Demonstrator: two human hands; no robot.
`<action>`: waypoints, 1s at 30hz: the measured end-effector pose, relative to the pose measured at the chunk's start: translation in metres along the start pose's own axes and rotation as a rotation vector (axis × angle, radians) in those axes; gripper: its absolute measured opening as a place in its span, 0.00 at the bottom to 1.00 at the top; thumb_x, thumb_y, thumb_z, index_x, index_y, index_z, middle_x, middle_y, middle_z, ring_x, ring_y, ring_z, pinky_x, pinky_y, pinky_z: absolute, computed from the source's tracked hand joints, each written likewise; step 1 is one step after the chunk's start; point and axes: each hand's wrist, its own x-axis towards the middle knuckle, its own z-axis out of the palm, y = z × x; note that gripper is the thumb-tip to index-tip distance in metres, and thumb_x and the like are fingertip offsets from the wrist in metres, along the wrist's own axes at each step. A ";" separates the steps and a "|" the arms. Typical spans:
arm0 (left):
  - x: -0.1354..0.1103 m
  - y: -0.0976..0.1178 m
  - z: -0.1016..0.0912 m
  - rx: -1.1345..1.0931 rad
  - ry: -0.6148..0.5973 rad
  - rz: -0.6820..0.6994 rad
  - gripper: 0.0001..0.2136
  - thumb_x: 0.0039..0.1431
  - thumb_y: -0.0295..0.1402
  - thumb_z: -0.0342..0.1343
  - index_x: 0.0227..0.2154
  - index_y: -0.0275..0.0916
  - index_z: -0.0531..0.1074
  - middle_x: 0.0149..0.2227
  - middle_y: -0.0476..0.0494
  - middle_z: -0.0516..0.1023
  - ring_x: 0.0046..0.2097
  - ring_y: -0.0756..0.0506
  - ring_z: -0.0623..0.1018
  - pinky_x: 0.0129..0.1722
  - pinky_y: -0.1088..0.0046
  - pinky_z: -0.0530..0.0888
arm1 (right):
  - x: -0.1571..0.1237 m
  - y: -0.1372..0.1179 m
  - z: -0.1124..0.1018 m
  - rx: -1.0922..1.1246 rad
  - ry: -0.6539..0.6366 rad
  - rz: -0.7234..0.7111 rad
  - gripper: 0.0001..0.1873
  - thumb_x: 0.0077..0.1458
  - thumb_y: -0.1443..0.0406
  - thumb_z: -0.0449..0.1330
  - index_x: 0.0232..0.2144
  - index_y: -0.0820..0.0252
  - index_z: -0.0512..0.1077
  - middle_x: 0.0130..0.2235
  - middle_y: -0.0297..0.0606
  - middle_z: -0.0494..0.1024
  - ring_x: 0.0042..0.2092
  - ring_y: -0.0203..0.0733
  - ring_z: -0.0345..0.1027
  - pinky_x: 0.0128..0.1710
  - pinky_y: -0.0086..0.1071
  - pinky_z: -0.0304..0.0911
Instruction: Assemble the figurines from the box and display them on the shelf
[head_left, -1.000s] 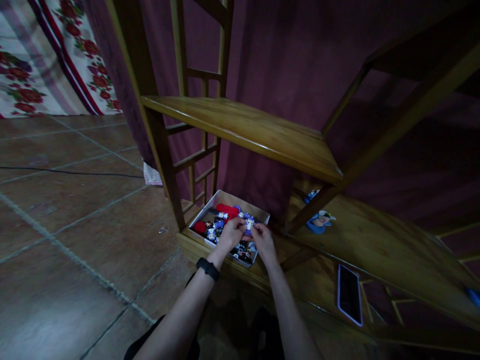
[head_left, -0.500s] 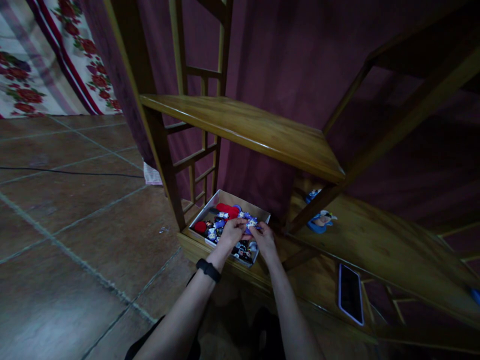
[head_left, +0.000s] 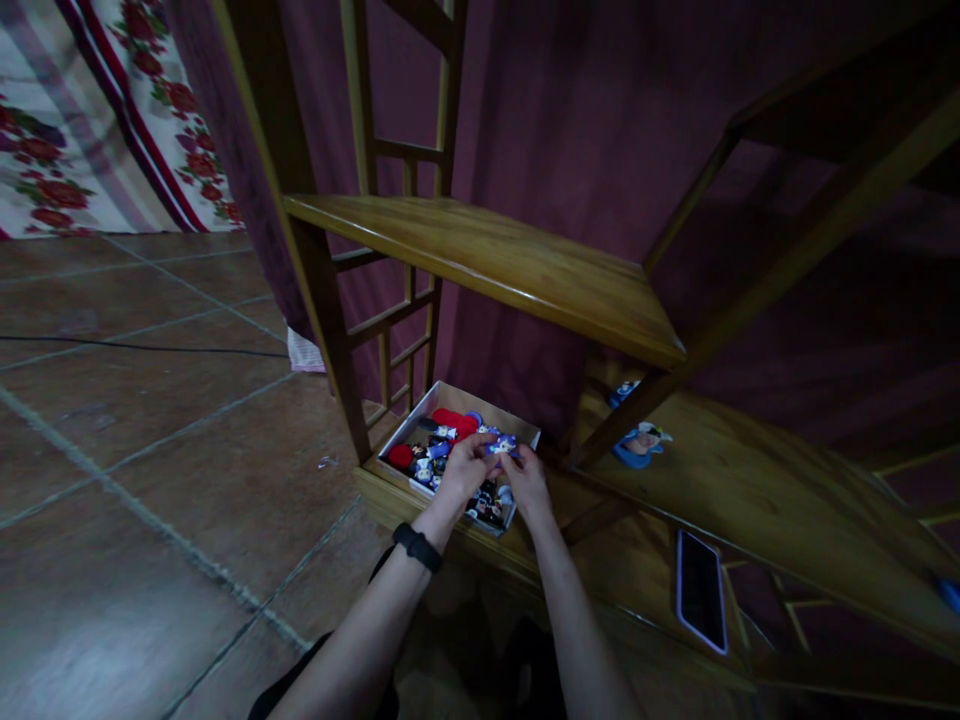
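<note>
Above the right part of an open cardboard box (head_left: 491, 408), my two hands hold one small purple-and-white figurine (head_left: 503, 443) between their fingertips. My left hand (head_left: 469, 466) grips its left side, and a black band circles that wrist. My right hand (head_left: 527, 480) pinches it from the right. Inside the box lie several small figurines, blue-white and black ones (head_left: 489, 503) among them, along with red pieces (head_left: 457, 422). The fingers hide part of the held figurine and some of the box's contents.
The box stands on the low ledge of a wooden shelf unit, beneath a higher board (head_left: 487, 250). To the right, blue-based figurines (head_left: 639, 446) stand on another board. A phone (head_left: 701, 590) with a pale purple edge lies lower right. Tiled floor (head_left: 150, 480) spreads left, crossed by a cable.
The figurine between my hands has turned and now lies more level, its white part facing up. My hands have barely shifted, and the box stays in place.
</note>
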 end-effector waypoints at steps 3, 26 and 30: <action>0.002 -0.001 -0.001 -0.017 -0.062 0.018 0.17 0.38 0.17 0.58 0.35 0.33 0.69 0.26 0.50 0.74 0.26 0.53 0.73 0.28 0.77 0.73 | 0.001 0.000 0.000 0.043 -0.007 -0.015 0.12 0.47 0.63 0.55 0.34 0.61 0.71 0.36 0.38 0.77 0.36 0.40 0.70 0.39 0.34 0.65; 0.015 -0.010 -0.012 0.400 -0.052 0.348 0.21 0.38 0.17 0.54 0.39 0.38 0.73 0.32 0.48 0.76 0.34 0.49 0.73 0.37 0.77 0.69 | -0.011 -0.023 -0.006 0.004 0.020 -0.082 0.17 0.49 0.62 0.55 0.43 0.57 0.67 0.41 0.38 0.74 0.41 0.39 0.69 0.43 0.34 0.64; 0.015 -0.012 -0.012 0.375 -0.042 0.268 0.22 0.39 0.17 0.53 0.40 0.38 0.73 0.31 0.48 0.76 0.33 0.49 0.73 0.37 0.75 0.70 | -0.011 -0.023 -0.006 -0.004 0.031 -0.089 0.16 0.49 0.62 0.55 0.42 0.58 0.68 0.41 0.39 0.74 0.41 0.40 0.69 0.43 0.34 0.64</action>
